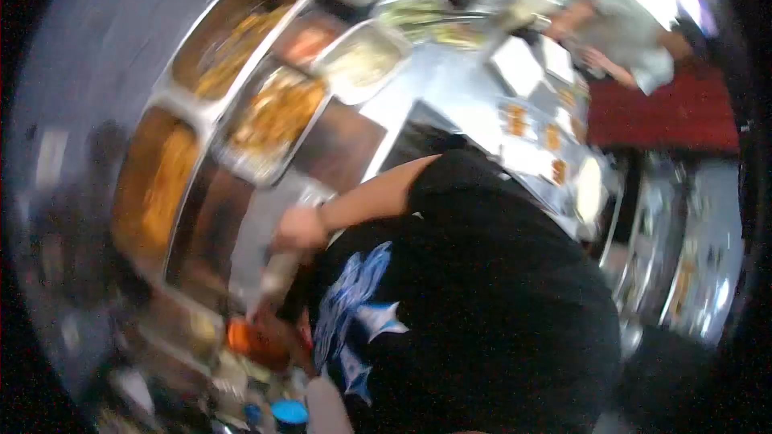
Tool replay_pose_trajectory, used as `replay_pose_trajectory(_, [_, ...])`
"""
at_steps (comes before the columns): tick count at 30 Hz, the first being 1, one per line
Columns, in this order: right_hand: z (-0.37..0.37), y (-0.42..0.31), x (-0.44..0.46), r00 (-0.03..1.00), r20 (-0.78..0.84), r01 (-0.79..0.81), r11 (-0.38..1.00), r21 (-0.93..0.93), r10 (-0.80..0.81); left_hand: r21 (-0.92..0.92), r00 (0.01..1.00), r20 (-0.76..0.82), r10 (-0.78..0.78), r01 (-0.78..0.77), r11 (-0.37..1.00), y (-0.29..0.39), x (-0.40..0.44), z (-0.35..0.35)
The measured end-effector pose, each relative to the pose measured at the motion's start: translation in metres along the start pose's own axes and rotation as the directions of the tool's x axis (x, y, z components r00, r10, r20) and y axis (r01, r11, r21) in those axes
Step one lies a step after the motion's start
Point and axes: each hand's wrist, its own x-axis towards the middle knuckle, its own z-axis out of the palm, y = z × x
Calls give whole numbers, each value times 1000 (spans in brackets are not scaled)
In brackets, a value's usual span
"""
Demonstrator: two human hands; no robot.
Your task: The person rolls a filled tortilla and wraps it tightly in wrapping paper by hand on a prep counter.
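Note:
Motion blurs much of the head view. Over a metal counter, my right hand (299, 229) reaches out from a black short sleeve, its fingers apparently closed. A pale, elongated shape (277, 275) lies right below it, too smeared to name. Beside that hand spreads a greyish translucent sheet or bag (261, 229). My left hand (281, 341) is lower down, in shadow, close to a bright orange object (244, 337); its fingers do not show clearly. A foil-lined pan (277, 116) of browned food stands past my right hand.
Deep steel pans (241, 36) hold more food along the counter. A white tub (362, 60) sits near bagged greens (418, 12). Across the counter, a co-worker in a pale shirt (623, 20) has both hands near white boxes (519, 64). A blue lid (289, 411) lies at the bottom.

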Motion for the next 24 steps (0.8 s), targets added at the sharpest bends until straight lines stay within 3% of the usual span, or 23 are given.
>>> replay_pose_trajectory(1, [-1, 1, -13, 987, -19, 155, 977, -145, -160, 40, 1000, -5, 25, -24, 999, 5, -7, 1])
replay_pose_trajectory(2, [-21, -17, -24, 990, -76, 116, 992, -55, -120, 95, 999, -13, 53, -51, 994, 12, -12, -2])
replay_pose_trajectory(3, [-30, -22, -19, 995, 57, 88, 994, -70, -84, 164, 996, -8, 92, -89, 982, 22, -16, 0])
replay_pose_trajectory(5, [-41, -23, -17, 990, 75, 128, 985, -114, -120, 303, 982, 59, 179, -189, 934, 44, -16, 8])
replay_pose_trajectory(8, [-45, -33, -10, 987, 88, 147, 972, -185, -132, 407, 869, 309, 387, -488, 772, 60, -5, 5])
replay_pose_trajectory(9, [-44, -35, -8, 989, 96, 130, 973, -192, -113, 422, 882, 284, 376, -467, 777, 66, 1, 9])
replay_pose_trajectory(11, [-53, -40, -15, 989, 110, 114, 975, -191, -94, 394, 777, 495, 389, -599, 697, 95, 9, 26])
replay_pose_trajectory(12, [-52, -41, -14, 988, 138, 94, 972, -216, -65, 396, 782, 487, 389, -594, 700, 95, 15, 35])
replay_pose_trajectory(14, [-51, -41, -19, 984, 173, 76, 964, -253, -32, 470, 690, 622, 371, -708, 527, 92, 23, 53])
replay_pose_trajectory(16, [-49, -42, -27, 984, -18, 166, 936, -310, -180, 465, 674, 627, 392, -727, 505, 79, 29, 62])
replay_pose_trajectory(19, [-49, -50, -38, 993, -68, 54, 894, -445, -94, 462, 668, 624, 405, -734, 499, 75, 34, 65])
replay_pose_trajectory(22, [-47, -45, -42, 995, -40, 60, 894, -445, -87, 504, 696, 689, 203, -661, 556, 87, 36, 53])
replay_pose_trajectory(24, [-50, -45, -39, 995, -18, 76, 895, -439, -93, 489, 744, 634, 210, -596, 636, 88, 42, 49])
